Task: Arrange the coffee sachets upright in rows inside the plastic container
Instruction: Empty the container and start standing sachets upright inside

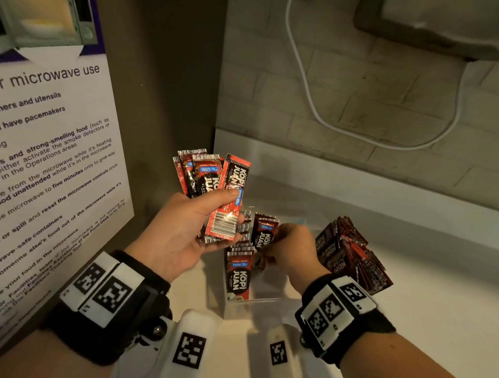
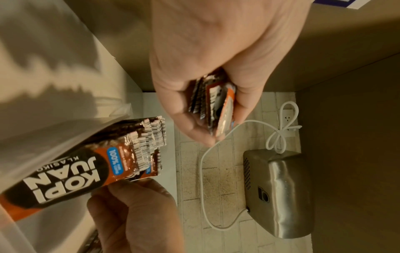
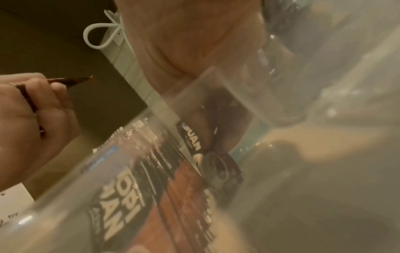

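My left hand (image 1: 226,208) is raised over the counter and grips a fanned bunch of red and black coffee sachets (image 1: 210,180), thumb across their fronts; the left wrist view shows the bunch of coffee sachets (image 2: 214,106) edge-on between its fingers. Below it stands the clear plastic container (image 1: 264,303). A row of sachets (image 1: 238,273) stands upright along the container's left side. My right hand (image 1: 271,243) reaches down into the container and pinches one sachet (image 1: 264,234) beside that row. The right wrist view is blurred by the container wall (image 3: 216,82).
A loose heap of sachets (image 1: 353,252) lies on the white counter (image 1: 426,304) just right of the container. A microwave-use poster (image 1: 38,144) fills the left wall. A white cable (image 1: 307,104) hangs on the brick wall, leading to a metal appliance (image 2: 277,193).
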A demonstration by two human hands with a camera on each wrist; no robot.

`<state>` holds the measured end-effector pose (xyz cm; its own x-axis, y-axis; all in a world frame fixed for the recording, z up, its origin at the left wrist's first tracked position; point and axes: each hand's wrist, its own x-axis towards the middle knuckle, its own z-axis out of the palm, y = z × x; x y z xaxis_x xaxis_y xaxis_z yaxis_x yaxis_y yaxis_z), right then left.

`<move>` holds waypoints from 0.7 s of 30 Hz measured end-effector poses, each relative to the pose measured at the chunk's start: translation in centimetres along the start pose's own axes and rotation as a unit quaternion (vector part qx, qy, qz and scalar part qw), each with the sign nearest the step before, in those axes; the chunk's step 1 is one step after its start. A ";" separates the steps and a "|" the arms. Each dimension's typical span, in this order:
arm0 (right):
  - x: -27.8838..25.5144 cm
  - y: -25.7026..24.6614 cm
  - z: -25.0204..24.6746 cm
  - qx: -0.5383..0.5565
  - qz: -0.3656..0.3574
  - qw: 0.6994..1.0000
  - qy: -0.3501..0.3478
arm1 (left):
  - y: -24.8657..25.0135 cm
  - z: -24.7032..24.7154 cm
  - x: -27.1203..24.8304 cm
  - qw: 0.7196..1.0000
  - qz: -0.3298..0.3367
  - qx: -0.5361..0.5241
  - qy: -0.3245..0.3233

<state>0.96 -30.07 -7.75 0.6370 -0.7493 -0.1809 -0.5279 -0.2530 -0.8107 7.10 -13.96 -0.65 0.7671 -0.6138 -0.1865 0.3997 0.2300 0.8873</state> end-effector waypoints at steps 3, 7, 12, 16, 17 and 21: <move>0.0 0.0 0.2 -0.009 -0.029 0.999 0.024 | -0.1 0.0 -0.1 1.000 -0.002 -0.002 -0.001; 0.1 0.3 0.5 -0.048 -0.027 0.998 0.038 | -0.2 -0.1 -0.1 1.000 -0.004 0.002 0.000; 0.4 0.7 0.8 -0.048 -0.032 0.997 0.060 | -0.2 -0.4 -0.1 1.000 -0.004 0.003 0.003; 0.6 1.0 1.0 -0.048 -0.040 0.997 0.052 | -0.3 -0.3 -0.1 1.000 -0.004 0.001 0.001; 0.6 1.1 1.1 -0.045 -0.040 0.997 0.049 | -0.4 -0.3 -0.1 1.000 -0.005 0.002 0.002; 0.9 1.4 1.3 -0.033 -0.043 0.998 0.045 | -0.5 -0.3 0.1 1.000 -0.010 0.002 0.006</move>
<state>1.57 -30.29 -9.76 0.6308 -0.7737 -0.0587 -0.5106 -0.3569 -0.7823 7.14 -13.92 -1.20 0.7649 -0.6091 -0.2095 0.4133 0.2146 0.8849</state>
